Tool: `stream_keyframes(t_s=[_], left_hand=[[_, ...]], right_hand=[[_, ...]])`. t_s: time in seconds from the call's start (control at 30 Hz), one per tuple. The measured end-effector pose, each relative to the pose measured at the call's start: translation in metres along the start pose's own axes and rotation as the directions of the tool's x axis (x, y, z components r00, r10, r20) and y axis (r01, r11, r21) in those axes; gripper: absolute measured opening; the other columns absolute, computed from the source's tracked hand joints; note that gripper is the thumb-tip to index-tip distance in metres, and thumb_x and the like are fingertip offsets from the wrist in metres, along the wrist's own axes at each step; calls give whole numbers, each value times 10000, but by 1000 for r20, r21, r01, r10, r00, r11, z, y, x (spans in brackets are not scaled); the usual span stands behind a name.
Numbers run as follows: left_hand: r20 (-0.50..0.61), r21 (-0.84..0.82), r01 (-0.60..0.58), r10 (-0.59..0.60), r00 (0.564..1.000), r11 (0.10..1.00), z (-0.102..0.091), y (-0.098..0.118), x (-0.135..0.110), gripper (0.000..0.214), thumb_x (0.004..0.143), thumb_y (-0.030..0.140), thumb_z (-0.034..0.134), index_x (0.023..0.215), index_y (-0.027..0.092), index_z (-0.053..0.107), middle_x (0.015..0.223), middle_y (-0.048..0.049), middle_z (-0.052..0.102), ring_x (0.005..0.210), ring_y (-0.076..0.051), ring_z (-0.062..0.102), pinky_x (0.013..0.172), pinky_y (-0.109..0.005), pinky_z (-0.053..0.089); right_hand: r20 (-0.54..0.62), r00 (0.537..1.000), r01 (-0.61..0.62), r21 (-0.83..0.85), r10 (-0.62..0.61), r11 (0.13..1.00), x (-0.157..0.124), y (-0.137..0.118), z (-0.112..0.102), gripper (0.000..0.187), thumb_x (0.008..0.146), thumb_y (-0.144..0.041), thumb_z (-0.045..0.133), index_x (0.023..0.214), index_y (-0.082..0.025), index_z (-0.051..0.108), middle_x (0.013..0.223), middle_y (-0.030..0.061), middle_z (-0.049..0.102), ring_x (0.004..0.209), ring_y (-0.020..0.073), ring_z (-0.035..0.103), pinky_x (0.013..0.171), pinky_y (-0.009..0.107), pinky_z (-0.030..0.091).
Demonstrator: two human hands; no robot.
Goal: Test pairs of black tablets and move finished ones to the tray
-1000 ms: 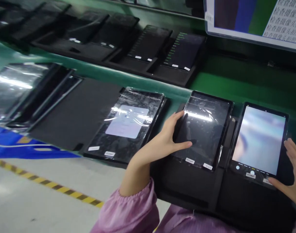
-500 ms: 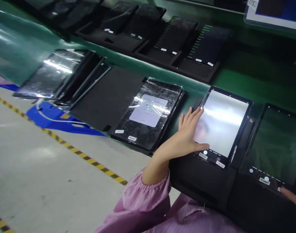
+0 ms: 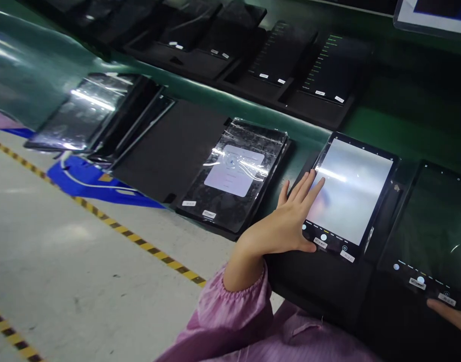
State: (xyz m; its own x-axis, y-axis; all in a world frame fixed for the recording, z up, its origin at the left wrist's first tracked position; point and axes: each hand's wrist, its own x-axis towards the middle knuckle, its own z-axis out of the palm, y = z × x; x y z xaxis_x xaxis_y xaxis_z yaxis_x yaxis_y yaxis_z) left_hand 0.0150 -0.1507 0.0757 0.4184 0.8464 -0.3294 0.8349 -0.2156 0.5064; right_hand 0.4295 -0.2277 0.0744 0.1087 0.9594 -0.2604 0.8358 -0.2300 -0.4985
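My left hand (image 3: 291,218) lies flat with fingers stretched out on the left edge of a tablet (image 3: 351,191) whose screen glows pale grey; the thumb touches its lower left corner. Only a finger or two of my right hand (image 3: 451,314) shows at the right edge, touching the bottom corner of a second tablet (image 3: 432,231) with a dark screen. Both tablets lean in a black foam tray (image 3: 321,286). To the left, a plastic-wrapped tablet (image 3: 234,176) with a pale dialog on its screen rests in another black tray.
A green conveyor belt (image 3: 385,125) carries black trays with several dark tablets (image 3: 328,70) at the back. More wrapped tablets (image 3: 87,108) lie at the left. Grey floor with a yellow-black stripe (image 3: 140,241) and a blue mat (image 3: 83,178) is below.
The view shifted left. The middle tablet's screen went from dark to bright while the right tablet's went dark. My left hand flattened on the middle tablet's edge; my right hand slid to the frame's corner.
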Motion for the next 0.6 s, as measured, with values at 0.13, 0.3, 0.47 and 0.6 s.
stream_keyframes(t_s=[0.13, 0.3, 0.47, 0.6], left_hand=[[-18, 60, 24, -23, 1000, 998, 4, 1, 2, 1615, 663, 285, 984, 1643, 336, -299, 1783, -204, -174, 1648, -409, -160, 1301, -682, -68], [-169, 20, 91, -86, 982, 996, 7, -3, 7, 1355, 769, 294, 907, 1701, 317, -75, 1798, -193, 125, 1666, -415, 102, 1318, -672, -4], [-378, -120, 115, -152, 913, 986, -15, -8, 31, 676, 1018, 293, 542, 1642, 189, 303, 1624, -167, 486, 1536, -333, 430, 1319, -593, 189], [-384, -370, 91, -242, 891, 924, -38, -12, 83, 500, 1011, 300, 577, 1467, 96, 566, 1613, -191, 489, 1530, -326, 416, 1316, -471, 216]], right_hand=[[31, 999, -41, -5, 41, 999, -1, 0, 0, 1310, 666, -795, 792, 1698, -490, 45, 1799, 20, -103, 1574, 569, 178, 1118, 833, 381], [-19, 1000, -3, -121, 1, 993, 7, 8, 2, 1320, 643, -879, 746, 1709, -430, 111, 1802, 65, -20, 1572, 571, 192, 1061, 830, 453], [-287, 949, 120, -65, -134, 991, 45, 16, -10, 1305, 663, -927, 721, 1685, -235, 297, 1742, 214, 182, 1521, 517, 347, 1152, 740, 419], [-422, 902, 108, 21, -89, 994, 93, 36, -18, 1101, 814, -851, 624, 1584, -80, 463, 1667, 292, 291, 1521, 447, 368, 1215, 612, 379]])
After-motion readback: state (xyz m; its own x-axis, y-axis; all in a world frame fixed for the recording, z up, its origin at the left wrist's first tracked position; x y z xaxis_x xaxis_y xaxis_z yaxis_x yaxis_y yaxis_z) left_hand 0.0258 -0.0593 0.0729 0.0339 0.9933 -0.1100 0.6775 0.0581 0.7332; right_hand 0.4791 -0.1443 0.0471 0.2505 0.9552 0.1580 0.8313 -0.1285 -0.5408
